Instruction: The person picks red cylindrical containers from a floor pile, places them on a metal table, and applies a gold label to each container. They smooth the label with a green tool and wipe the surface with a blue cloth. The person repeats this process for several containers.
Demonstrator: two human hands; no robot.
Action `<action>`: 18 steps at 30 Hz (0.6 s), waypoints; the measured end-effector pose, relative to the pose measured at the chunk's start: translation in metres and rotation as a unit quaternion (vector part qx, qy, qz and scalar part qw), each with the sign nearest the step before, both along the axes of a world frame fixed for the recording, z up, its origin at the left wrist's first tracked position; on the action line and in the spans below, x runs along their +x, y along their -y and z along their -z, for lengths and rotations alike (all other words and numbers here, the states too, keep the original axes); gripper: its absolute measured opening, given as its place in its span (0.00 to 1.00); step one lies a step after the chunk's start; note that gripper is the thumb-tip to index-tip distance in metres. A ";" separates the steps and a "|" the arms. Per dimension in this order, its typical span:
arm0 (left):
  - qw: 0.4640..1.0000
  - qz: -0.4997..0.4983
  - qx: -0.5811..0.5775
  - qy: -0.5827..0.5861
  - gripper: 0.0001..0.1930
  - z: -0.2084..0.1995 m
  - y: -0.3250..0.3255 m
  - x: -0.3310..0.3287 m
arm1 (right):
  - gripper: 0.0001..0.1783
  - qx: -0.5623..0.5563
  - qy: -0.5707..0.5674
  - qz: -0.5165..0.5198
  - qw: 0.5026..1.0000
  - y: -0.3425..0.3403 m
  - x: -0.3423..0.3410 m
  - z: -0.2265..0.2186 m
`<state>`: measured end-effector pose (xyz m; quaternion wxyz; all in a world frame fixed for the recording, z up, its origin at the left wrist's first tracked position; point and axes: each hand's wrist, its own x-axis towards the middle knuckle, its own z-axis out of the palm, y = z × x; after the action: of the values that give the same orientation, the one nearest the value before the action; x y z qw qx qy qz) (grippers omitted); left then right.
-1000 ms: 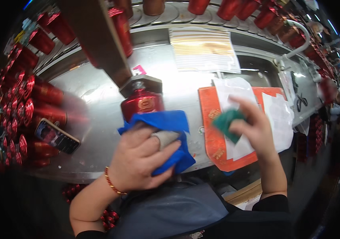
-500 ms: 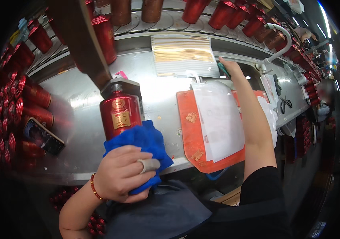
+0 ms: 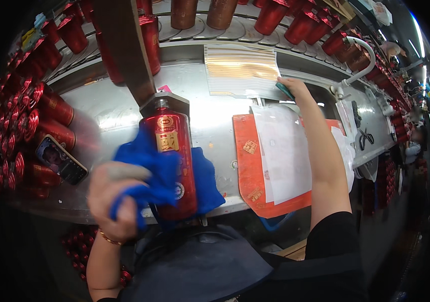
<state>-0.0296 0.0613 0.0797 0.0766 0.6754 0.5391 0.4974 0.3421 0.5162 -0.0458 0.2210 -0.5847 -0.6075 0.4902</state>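
Observation:
A red glossy bottle (image 3: 186, 168) with gold labels lies on the metal worktop (image 3: 106, 113), its neck at a grey angled holder (image 3: 181, 104). Blurred by motion, my left hand (image 3: 117, 196) is closed on a blue cloth (image 3: 149, 156) that covers part of the bottle's left side. More blue cloth (image 3: 207, 183) lies beneath and to the right of the bottle. My right hand (image 3: 295, 89) reaches to the right edge of a sheet of gold strips (image 3: 242, 70). Its fingers close round a small dark green object (image 3: 284, 91) whose kind I cannot make out.
White papers (image 3: 285, 156) lie on an orange-red bag (image 3: 247, 176). A phone (image 3: 61, 160) leans on stacked red bottles (image 3: 54, 131) at left. A brown bar (image 3: 129, 50) slants above the worktop. Beyond are a conveyor (image 3: 235, 32) with bottles, a white tap (image 3: 363, 63) and scissors (image 3: 366, 138).
My left hand has swung left and off the bottle's lower front with the cloth, baring more of the bottle. My right hand stays by the sheet. The whole view has shifted slightly.

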 end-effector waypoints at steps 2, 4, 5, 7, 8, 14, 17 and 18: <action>0.985 -0.158 -0.057 -0.025 0.16 0.019 0.009 -0.031 | 0.18 -0.001 0.004 0.014 1.000 0.008 -0.009 -0.011; 0.961 -0.230 -0.043 -0.146 0.24 0.037 -0.002 -0.032 | 0.17 0.023 0.009 0.030 0.999 0.002 -0.008 -0.004; 0.964 -0.215 -0.029 -0.152 0.27 0.033 -0.002 -0.027 | 0.16 0.024 0.008 0.023 0.999 -0.002 -0.005 -0.002; 0.970 -0.182 0.001 -0.163 0.33 0.021 0.004 -0.004 | 0.15 0.039 0.010 0.027 0.999 -0.009 0.005 0.001; 0.973 -0.134 0.019 -0.186 0.38 0.023 0.008 0.010 | 0.15 0.046 0.010 0.026 0.999 -0.014 0.007 0.004; 0.953 -0.005 -0.079 -0.291 0.48 0.023 -0.002 0.061 | 0.17 0.254 0.352 -0.008 0.901 -0.001 -0.006 -0.021; 0.971 -0.019 -0.028 -0.235 0.51 0.040 0.008 0.058 | 0.17 0.383 0.363 -0.011 0.849 0.031 -0.021 -0.059; 0.983 -0.014 -0.002 -0.182 0.56 0.046 0.010 0.052 | 0.16 0.419 0.308 -0.031 0.854 0.047 -0.029 -0.074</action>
<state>0.0226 0.0511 0.0335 -0.0286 0.7465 0.5545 0.3667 0.3131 0.4696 0.0278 0.2314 -0.5386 -0.8101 -0.0088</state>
